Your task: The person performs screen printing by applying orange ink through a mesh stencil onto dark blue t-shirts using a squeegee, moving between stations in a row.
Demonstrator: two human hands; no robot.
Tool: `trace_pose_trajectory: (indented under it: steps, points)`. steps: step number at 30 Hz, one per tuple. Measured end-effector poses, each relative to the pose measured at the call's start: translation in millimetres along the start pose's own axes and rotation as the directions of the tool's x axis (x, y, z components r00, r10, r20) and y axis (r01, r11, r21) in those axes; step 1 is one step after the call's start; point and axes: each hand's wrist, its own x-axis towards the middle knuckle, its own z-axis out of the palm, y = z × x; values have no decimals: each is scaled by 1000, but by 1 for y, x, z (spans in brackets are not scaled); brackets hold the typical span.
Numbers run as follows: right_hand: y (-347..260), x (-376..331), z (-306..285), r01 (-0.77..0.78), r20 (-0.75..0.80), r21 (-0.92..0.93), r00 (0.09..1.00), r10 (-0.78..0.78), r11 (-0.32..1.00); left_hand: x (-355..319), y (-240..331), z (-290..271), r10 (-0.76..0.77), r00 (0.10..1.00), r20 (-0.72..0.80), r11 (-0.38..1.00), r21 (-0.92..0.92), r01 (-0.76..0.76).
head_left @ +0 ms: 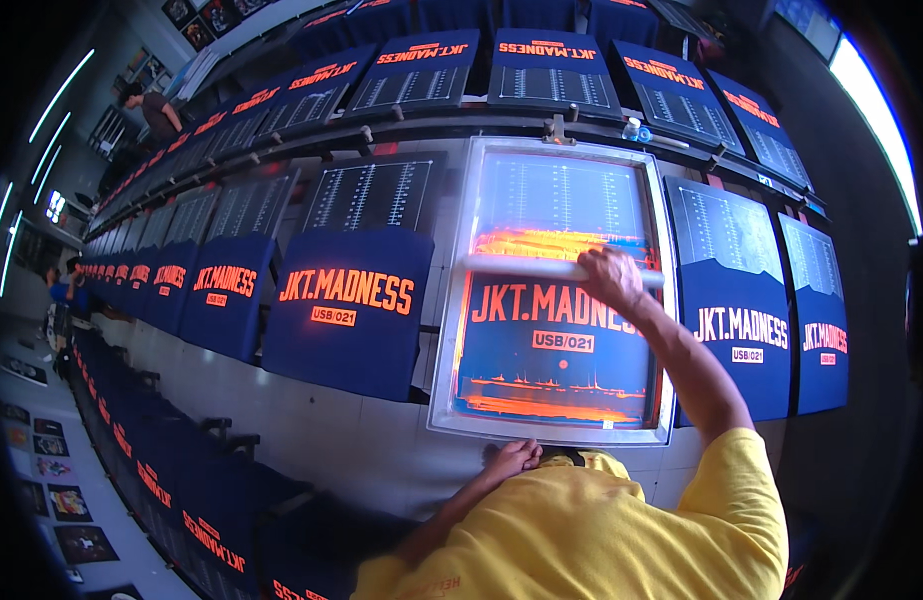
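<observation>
My right hand (pixel 614 275) is closed over the handle of a squeegee (pixel 527 267), which lies across the inside of a screen printing frame (pixel 450 350). Bright orange ink (pixel 542 243) is heaped along the squeegee's far side, and more orange streaks the mesh near the frame's close end. Through the mesh show large lettering and a small box on dark navy fabric. Just outside the near edge of the frame, my left hand (pixel 514 458) has its fingers curled; whether they grip anything is hidden. A metal clamp (pixel 559 130) sits at the frame's far edge.
Navy shirts with orange print lie on boards to the left (pixel 347 310), with a paler-printed shirt (pixel 737 300) on the right. Another row of printed shirts (pixel 552 60) stands beyond a rail holding a small bottle (pixel 632 128). A person (pixel 157 110) is at the far left.
</observation>
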Motion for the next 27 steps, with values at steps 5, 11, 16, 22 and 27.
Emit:
trace_pose_trajectory:
  steps: [5, 11, 16, 22, 27]
  points:
    - [44, 74, -36, -276, 463, 261, 877, 131, 925, -4, 13, 3, -107, 994, 36, 992, -65, 109]
    - [46, 54, -24, -328, 687, 249, 723, 72, 911, -10, 24, 4, -124, 990, 64, 986, -102, 130]
    - [-2, -33, -30, -198, 610, 350, 790, -62, 915, -6, 12, -2, -131, 982, 136, 946, -279, 165]
    - [-104, -163, -39, 69, 143, 94, 986, -82, 993, -11, 18, -1, -149, 972, 183, 905, -370, 209]
    - [-121, -183, -37, 25, 70, 102, 997, -32, 994, -6, 15, -5, -127, 965, 229, 897, -388, 211]
